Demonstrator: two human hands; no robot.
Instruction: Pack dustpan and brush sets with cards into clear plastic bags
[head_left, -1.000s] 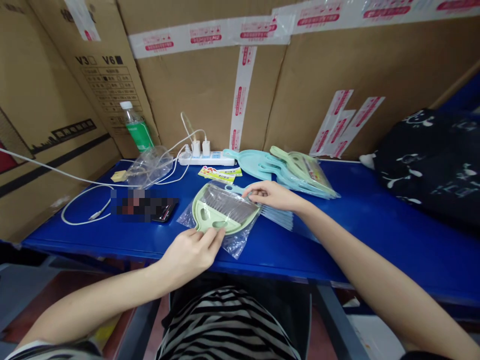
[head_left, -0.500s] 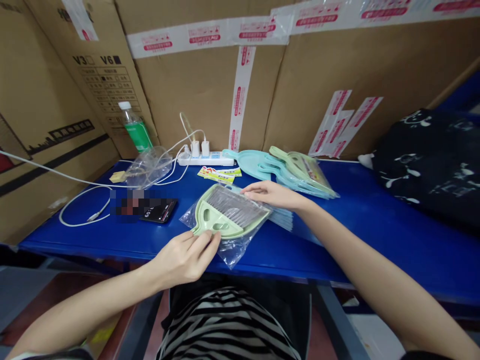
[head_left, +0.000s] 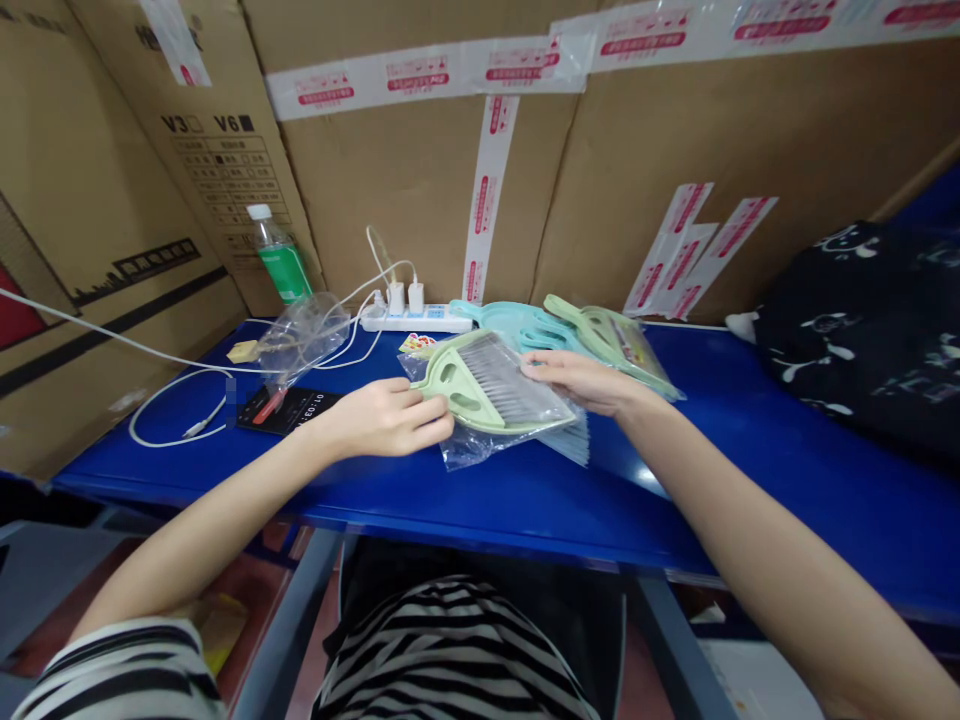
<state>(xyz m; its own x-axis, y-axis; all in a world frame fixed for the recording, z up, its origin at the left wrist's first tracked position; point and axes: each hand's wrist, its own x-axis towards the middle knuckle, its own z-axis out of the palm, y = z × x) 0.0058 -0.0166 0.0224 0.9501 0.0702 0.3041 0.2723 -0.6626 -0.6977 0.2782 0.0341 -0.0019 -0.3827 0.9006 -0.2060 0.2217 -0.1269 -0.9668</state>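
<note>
A green dustpan and brush set [head_left: 487, 390] in a clear plastic bag is held between both hands, above the blue table. My left hand [head_left: 394, 415] is closed round its handle end at the left. My right hand [head_left: 577, 378] grips the bagged pan's far right edge, thumb on top. Grey bristles show through the plastic. Partly hidden under the set and my right hand lie light-blue bristles [head_left: 568, 442]. Behind, light-blue dustpans [head_left: 510, 318] and another bagged green set [head_left: 615, 340] lie in an overlapping pile.
On the blue table [head_left: 465, 510] a phone [head_left: 289, 410] lies left of my hands, with white cables around it. A power strip [head_left: 416, 320], a crumpled clear plastic cup [head_left: 304, 335] and a green-labelled bottle [head_left: 281, 258] stand at the back. Cardboard [head_left: 405, 180] walls the rear; a dark patterned bag [head_left: 862, 340] is at right.
Both hands have moved the bagged green set to the right and farther back, and it now covers most of the printed cards. The phone's screen now shows different digits.
</note>
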